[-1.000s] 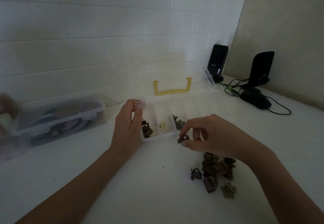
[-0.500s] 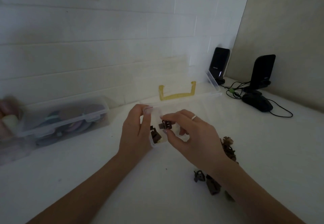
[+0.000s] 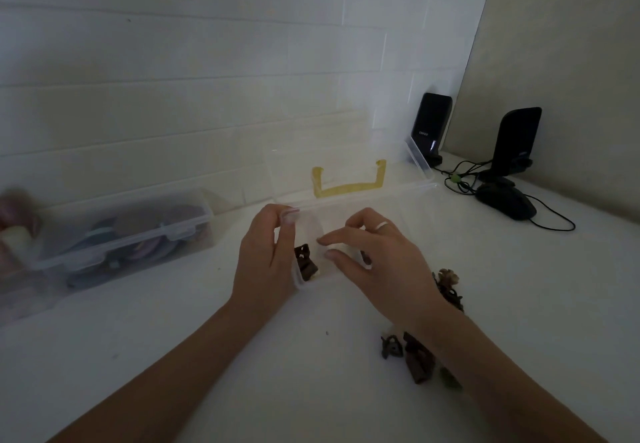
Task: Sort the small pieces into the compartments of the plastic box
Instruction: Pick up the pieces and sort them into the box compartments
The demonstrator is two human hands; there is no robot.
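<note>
A clear plastic compartment box [image 3: 412, 200] with a yellow handle on its raised lid stands in the middle of the white table. My left hand [image 3: 266, 262] grips the box's near left corner. Brown pieces [image 3: 305, 262] lie in the leftmost compartment. My right hand [image 3: 370, 255] hovers over the box with fingers spread and nothing between them. A pile of brown and grey small pieces [image 3: 415, 356] lies on the table under my right forearm, partly hidden by it.
A second clear lidded container [image 3: 121, 234] with coloured items stands at the left against the wall. Two black speakers [image 3: 516, 141], a black mouse [image 3: 505, 200] and cables sit at the back right corner.
My right hand carried a brown piece from above the pile to the leftmost compartment and let it go; its fingers are now spread. My left hand kept hold of the box.
</note>
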